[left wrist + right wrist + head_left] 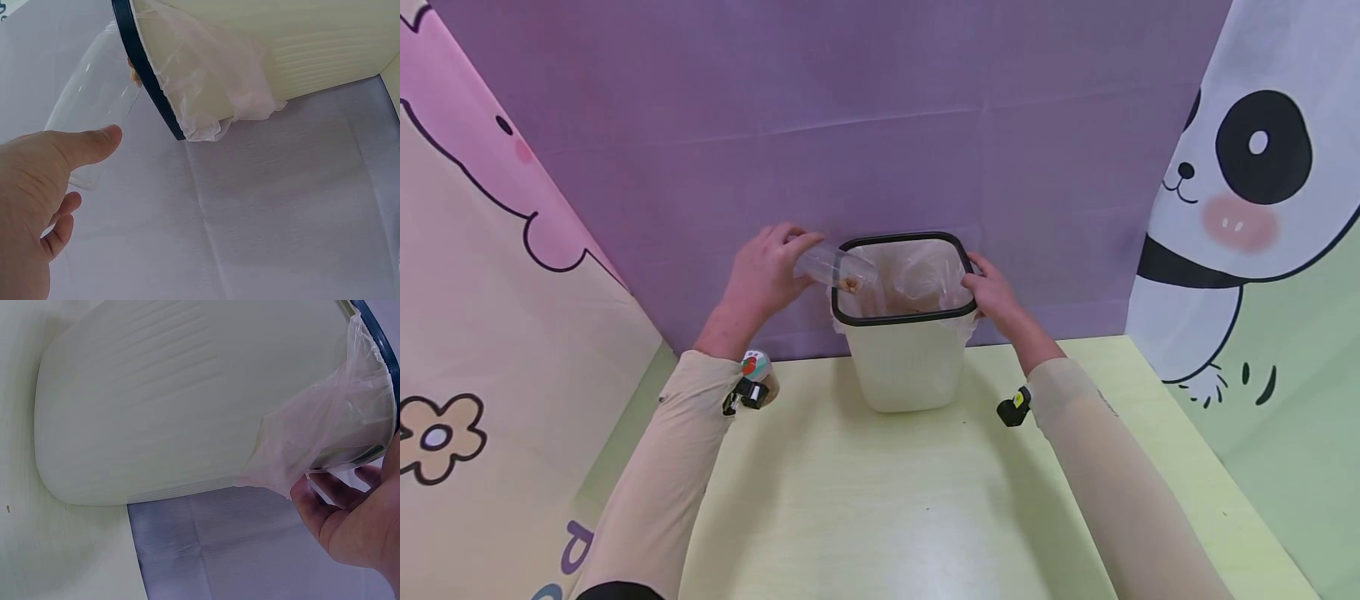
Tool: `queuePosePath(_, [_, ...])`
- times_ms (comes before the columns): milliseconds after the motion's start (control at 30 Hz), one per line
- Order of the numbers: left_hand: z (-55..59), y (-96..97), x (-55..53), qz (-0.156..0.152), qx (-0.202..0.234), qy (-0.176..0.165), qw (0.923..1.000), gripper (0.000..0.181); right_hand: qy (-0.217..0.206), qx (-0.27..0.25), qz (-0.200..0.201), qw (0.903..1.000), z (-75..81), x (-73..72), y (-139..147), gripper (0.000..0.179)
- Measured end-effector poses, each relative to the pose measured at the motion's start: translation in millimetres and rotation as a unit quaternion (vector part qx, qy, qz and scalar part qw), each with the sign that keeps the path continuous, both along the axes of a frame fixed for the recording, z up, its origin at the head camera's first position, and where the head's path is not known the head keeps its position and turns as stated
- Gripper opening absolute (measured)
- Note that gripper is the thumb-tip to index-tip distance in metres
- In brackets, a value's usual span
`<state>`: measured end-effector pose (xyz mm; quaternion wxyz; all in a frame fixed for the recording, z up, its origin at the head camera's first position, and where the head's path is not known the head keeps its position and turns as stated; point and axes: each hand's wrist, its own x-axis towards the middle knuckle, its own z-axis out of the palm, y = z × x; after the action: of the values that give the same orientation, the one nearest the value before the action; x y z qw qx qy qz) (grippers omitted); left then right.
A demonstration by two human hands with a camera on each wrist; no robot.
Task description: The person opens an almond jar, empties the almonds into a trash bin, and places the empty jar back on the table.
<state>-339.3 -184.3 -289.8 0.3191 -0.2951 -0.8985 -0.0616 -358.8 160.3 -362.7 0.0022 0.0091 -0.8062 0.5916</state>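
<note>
My left hand (770,268) grips a clear plastic cup (820,263), tipped sideways with its mouth over the left rim of a cream trash bin (904,367). Small brown bits (848,285) lie near the cup's mouth. In the left wrist view, the thumb presses along the side of the clear cup (94,87). My right hand (992,292) holds the bin's black rim at the right side, thumb on top. A thin translucent bag (312,425) lines the bin and folds out over its edge.
Partly behind my left wrist stands a small jar (758,364) with a printed label. The pale wooden table (880,508) ends at a purple cloth backdrop (790,100). Cartoon-printed panels (1240,250) flank both sides.
</note>
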Motion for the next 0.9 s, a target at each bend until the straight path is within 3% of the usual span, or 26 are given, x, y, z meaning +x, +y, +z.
queuePosePath(233, [-0.5,0.5,2.4,0.0,-0.001,0.001,1.0,0.06,0.0,0.002,-0.004,1.0,-2.6,-1.3,1,0.058])
queuePosePath(367, [3.5,4.1,2.8,-0.007,0.016,0.045,0.9988,0.058,0.002,0.003,-0.003,1.0,-2.0,-2.8,2,0.058])
queuePosePath(467, [7.5,8.5,4.1,-0.007,0.005,0.073,0.9973,0.057,0.002,0.005,-0.004,1.0,-2.5,-2.4,3,0.058])
queuePosePath(633, [4.8,11.1,4.5,0.011,-0.03,0.057,0.9978,0.058,-0.015,0.002,0.004,0.9999,-6.2,-1.4,2,0.057])
queuePosePath(900, [-1.1,7.6,0.3,0.009,-0.022,0.05,0.9985,0.059,0.0,-0.015,0.005,0.9999,-5.0,-1.3,1,0.058])
